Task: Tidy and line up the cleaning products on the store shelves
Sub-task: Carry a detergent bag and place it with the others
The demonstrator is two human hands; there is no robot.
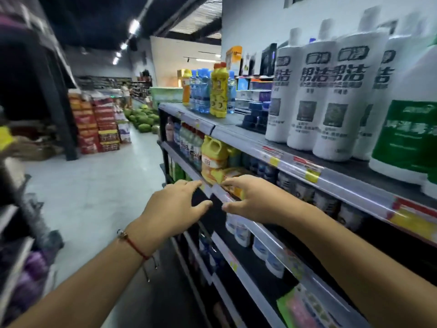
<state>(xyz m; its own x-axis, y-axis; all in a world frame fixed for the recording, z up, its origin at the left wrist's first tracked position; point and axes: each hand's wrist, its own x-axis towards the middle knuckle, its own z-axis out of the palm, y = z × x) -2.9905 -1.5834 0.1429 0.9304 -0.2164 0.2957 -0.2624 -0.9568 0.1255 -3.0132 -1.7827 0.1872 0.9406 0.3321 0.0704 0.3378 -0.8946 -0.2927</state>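
A store aisle runs along stocked shelves (293,162) on the right. Both hands reach to the second shelf's edge, fingers spread and holding nothing: the left hand (172,207) and right hand (254,200) flank a yellow jug (212,159) just beyond their fingertips.

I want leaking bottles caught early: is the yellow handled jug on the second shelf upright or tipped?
Upright. The yellow jug stands on its base at the shelf edge, handle and neck at the top.

Aisle background, left and centre of frame
Green watermelons (142,118) heaped on grey floor (94,185); stacked red cartons (94,124) left of them; ceiling lights (133,26) above.
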